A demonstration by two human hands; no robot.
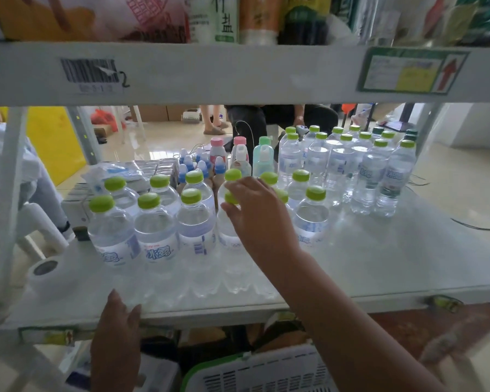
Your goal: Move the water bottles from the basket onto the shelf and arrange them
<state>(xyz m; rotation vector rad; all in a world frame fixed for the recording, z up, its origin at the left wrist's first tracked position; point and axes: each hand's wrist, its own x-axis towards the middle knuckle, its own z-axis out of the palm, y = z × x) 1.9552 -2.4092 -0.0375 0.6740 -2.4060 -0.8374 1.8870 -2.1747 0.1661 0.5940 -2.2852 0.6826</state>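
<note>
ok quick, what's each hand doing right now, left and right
Left hand: open, fingers straight, resting on the shelf front edge, holding nothing.
Right hand: fingers curled round the cap of a water bottle in the front row.

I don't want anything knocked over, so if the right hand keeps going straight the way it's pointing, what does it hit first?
The right hand already grips a front-row bottle's cap. Straight beyond, likely the green-capped bottle behind it, though depth is unclear.

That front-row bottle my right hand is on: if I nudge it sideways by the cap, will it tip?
Probably only a little: the bottle looks full, so bottom-heavy, and neighbouring bottles stand close beside it. The right hand grips high at the cap, which favours tilting. The glossy shelf may let it slide.
</note>
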